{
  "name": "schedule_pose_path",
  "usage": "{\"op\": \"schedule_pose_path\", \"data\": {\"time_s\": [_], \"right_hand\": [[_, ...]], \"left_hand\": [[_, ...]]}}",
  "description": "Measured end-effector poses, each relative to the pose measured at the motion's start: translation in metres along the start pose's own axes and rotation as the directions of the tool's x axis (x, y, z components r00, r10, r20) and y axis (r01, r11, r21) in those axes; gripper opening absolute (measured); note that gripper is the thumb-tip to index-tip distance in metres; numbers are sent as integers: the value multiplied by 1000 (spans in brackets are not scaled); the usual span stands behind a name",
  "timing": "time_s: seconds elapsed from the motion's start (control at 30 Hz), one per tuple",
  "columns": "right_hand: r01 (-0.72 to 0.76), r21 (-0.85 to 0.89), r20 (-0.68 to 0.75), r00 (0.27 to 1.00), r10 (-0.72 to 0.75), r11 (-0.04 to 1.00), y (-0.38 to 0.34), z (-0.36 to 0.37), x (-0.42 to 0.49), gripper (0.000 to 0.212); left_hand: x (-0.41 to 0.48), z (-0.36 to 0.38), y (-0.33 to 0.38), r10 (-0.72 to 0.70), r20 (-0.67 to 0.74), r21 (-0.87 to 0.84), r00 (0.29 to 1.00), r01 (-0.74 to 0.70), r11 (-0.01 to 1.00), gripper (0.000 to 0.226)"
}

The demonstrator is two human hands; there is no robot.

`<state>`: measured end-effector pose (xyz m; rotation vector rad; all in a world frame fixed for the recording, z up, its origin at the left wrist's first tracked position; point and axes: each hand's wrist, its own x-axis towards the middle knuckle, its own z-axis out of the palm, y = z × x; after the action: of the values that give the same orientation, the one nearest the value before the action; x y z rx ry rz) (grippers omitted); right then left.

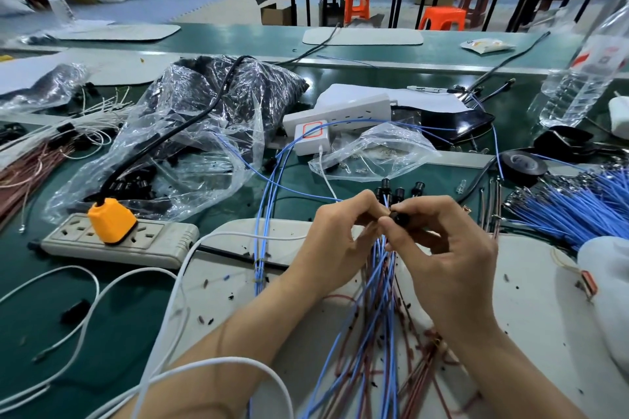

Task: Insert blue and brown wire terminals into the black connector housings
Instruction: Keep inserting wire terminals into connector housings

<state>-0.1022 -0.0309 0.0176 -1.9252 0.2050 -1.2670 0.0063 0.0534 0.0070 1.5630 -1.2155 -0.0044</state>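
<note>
The green table (136, 316) is a working bench in full swing, and the job looks to be in its middle stretch. At about ten o'clock from the hands slumps a big clear bag of black housings (190, 119), still well filled, so plenty of empty shells appear to be waiting. At three o'clock lies a thick heap of loose blue wires (561, 207), and far out at nine o'clock a sheaf of brown wires (30, 163); neither seems to have been fitted yet, which suggests much work remains. Fanning toward six o'clock over a pale mat is the wire bundle (374, 316), blue and brown strands gathered together and rising between the two hands. The left hand (337, 241) has its fingers curled in, thumb and forefinger closed on the top of that bundle. The right hand (446, 248), also curled, pinches a single black housing (399, 218) between thumb and fingertips, held right against the wire ends. Whether a terminal is already seated inside it cannot be told, since the fingers hide the joint. Just above, at twelve o'clock, stand several finished housings (398, 192) on wires from the same bundle, so a handful are done and this one is in hand.
</note>
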Motion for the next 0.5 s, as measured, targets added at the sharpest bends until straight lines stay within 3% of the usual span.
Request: {"op": "schedule_pose_path", "data": {"time_s": [0.2, 0.3, 0.4, 0.5], "right_hand": [[-66, -11, -35, 997, 65, 998, 2, 0, 4, 30], [-114, -24, 14, 993, 114, 993, 1, -3, 8, 25], [-187, 26, 20, 982, 186, 982, 3, -12, 15, 9], [-283, -161, -62, 959, 277, 945, 16, -29, 27, 8]], "left_hand": [[0, 1, -1, 49, 33, 155, 998, -54, 986, 3], [-2, 0, 1, 54, 47, 62, 997, -57, 996, 20], [-2, -1, 2, 46, -2, -22, 999, -46, 999, 21], [-2, -1, -1, 22, -88, -35, 996, -25, 999, 15]]}}
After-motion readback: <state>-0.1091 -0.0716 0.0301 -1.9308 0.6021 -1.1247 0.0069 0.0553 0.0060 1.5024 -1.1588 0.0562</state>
